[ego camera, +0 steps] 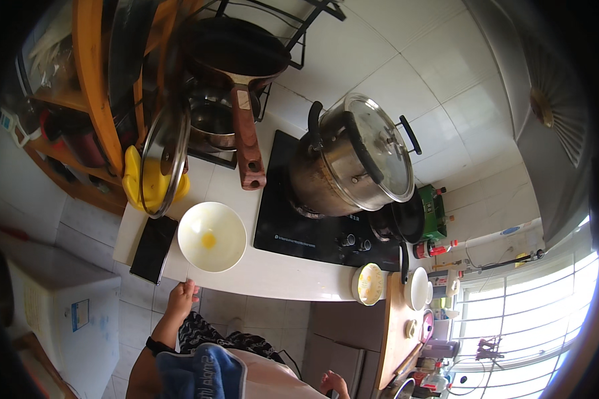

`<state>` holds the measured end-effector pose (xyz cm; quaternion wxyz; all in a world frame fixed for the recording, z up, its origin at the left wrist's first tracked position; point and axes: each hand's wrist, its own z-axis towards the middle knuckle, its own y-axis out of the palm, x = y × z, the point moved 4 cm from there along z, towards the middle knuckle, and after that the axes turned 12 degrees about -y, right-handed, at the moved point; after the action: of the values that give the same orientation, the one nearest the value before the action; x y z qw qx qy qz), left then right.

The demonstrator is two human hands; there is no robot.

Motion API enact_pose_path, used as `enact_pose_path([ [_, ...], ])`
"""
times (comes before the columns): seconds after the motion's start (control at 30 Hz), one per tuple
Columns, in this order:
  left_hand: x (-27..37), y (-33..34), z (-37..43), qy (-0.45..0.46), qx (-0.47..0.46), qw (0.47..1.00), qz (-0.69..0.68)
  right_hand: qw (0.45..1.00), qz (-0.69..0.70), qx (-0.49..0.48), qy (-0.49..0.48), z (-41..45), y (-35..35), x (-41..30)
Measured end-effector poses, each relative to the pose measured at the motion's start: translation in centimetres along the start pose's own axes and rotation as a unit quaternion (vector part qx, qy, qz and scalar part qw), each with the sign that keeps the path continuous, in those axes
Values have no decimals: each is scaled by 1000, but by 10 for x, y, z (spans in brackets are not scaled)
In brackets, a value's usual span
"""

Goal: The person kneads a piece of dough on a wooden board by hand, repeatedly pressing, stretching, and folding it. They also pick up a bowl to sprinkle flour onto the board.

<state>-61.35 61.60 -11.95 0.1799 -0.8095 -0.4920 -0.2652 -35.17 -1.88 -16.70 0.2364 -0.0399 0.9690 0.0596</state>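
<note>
My left hand (183, 295) is at the counter's front edge, just below a large white bowl (212, 209). Its fingers are loosely curled, with nothing visible in them. Inside the bowl lies a small yellow patch that looks like egg yolk (208, 241). A dark smartphone (153, 250) rests on the counter to the bowl's left, its lower corner past the edge. At the bottom of the view, beside my body, my right hand (334, 383) hangs with loosely bent fingers and nothing seen in it. A small patterned bowl (367, 284) sits farther right at the counter edge.
A lidded steel pot (324, 174) stands on the black gas hob (284, 234). The wooden handle (249, 139) of a frying pan juts over the counter. A glass lid (164, 159) leans by yellow gloves (132, 174). Rightward are a cutting board (392, 329) and a white bowl (417, 289).
</note>
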Motion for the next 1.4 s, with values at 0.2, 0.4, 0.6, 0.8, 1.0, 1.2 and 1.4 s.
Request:
enact_pose_path([
  [0.2,1,18,7,-43,-59,997,-13,998,-2,41,-42,-30,-37,5],
  [0.4,4,20,3,-62,-62,996,-16,980,169,-108,19,-23,-18,-9],
  [0.6,-2,21,10,-50,-89,995,-18,994,78,-81,8,-44,23,-31],
  [0.8,3,20,6,-43,-95,995,-5,1000,-4,1,0,-33,7,-15],
  [1.0,7,23,4,-51,-94,994,-19,992,81,-56,80,-29,6,-13],
  [1.2,4,16,4,-49,-81,995,-11,995,63,-24,76,-34,35,-18],
  [1.4,0,20,10,-53,-99,993,-24,991,105,-24,82,-28,36,-13],
])
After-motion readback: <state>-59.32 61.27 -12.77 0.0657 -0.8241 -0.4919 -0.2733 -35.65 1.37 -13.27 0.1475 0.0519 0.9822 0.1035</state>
